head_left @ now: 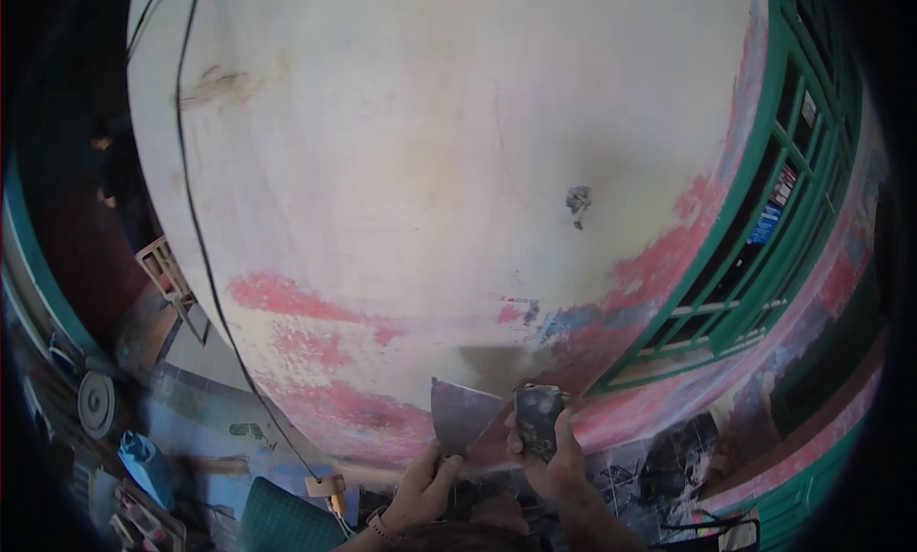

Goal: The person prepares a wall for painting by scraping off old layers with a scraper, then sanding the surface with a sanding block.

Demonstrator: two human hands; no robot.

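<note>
My left hand (426,487) is closed round the lower end of a wide-bladed scraper (464,416), its flat blade pointing up and flaring toward the top. Close beside it, my right hand (562,466) grips a dark rectangular block (539,422) with pale smears on its face; its exact kind I cannot make out. Both things are held up in front of a wall (401,180), where off-white covers the upper part and patchy pink shows lower down. Scraper and block are a little apart.
Down the wall's left side hangs a black cable (191,189), reaching a socket block (327,485) by a green chair (275,519). A green barred window (731,227) is at right. Far left are a person (124,184), a wooden chair (167,270) and a blue bag (146,468).
</note>
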